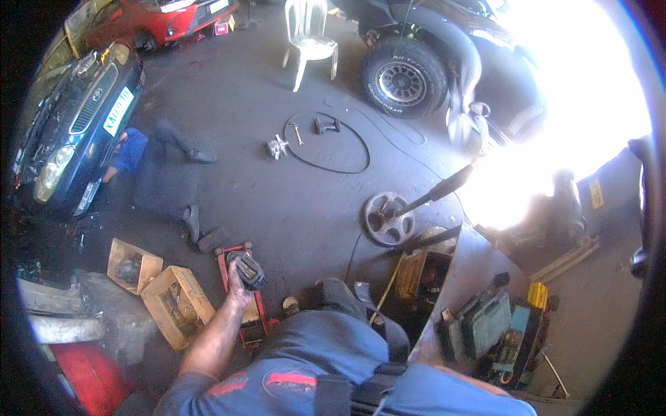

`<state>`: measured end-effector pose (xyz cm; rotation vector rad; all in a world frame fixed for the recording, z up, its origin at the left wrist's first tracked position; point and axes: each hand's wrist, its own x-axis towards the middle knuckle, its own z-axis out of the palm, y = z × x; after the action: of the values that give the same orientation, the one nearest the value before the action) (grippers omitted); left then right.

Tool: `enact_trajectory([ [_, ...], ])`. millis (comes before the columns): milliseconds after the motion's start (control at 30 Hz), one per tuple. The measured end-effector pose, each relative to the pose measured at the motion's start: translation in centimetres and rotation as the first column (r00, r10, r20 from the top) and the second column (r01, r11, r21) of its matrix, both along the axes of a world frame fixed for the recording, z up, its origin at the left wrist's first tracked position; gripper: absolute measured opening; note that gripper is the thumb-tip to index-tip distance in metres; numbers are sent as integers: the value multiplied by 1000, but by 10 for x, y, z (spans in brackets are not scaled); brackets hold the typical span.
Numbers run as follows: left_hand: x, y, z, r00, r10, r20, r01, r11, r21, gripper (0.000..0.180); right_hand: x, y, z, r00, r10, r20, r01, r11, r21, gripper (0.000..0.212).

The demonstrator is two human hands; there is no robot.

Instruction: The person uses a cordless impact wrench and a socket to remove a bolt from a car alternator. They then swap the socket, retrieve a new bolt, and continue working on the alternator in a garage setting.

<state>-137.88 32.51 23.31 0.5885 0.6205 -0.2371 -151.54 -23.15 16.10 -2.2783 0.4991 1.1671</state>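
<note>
My left hand (237,290) is closed around a dark, blocky part (248,271) with a ribbed top, whose exact kind I cannot make out. It is held out in front of me on the left, above a red floor jack (261,310). Of my right arm, only a strip of forearm (472,378) shows at the lower right, beside the metal bench (479,260); the right hand is not seen. Greenish tool cases (485,322) and other tools lie on that bench.
A person's legs (166,163) stick out from under a dark blue car (87,132). Wooden boxes (177,305) stand left of the jack. Ahead lie a cordless power tool (327,126), a spanner (298,134) and a black hose loop (365,149). Beyond is a white chair (309,45).
</note>
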Motion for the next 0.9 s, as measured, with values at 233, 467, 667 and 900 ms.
enact_trajectory([
  [233, 186, 17, -44, 998, -55, 41, 52, 997, 60, 39, 195, 46, -18, 999, -22, -44, 21, 1000, -21, 34],
  [467, 418, 3, -60, 999, 50, -8, -51, 994, -93, 38, 529, 76, -47, 881, 471, 48, -464, 879, -109, 37],
  [667, 572, 3, -52, 987, 150, 53, -145, 985, -93, 46, 888, 203, 16, 609, 652, 451, -639, 741, -209, 45],
  [900, 777, 24, -173, 996, 78, -52, -83, 991, -104, 45, 1061, 286, -40, 718, 651, 246, -632, 758, -159, 45],
])
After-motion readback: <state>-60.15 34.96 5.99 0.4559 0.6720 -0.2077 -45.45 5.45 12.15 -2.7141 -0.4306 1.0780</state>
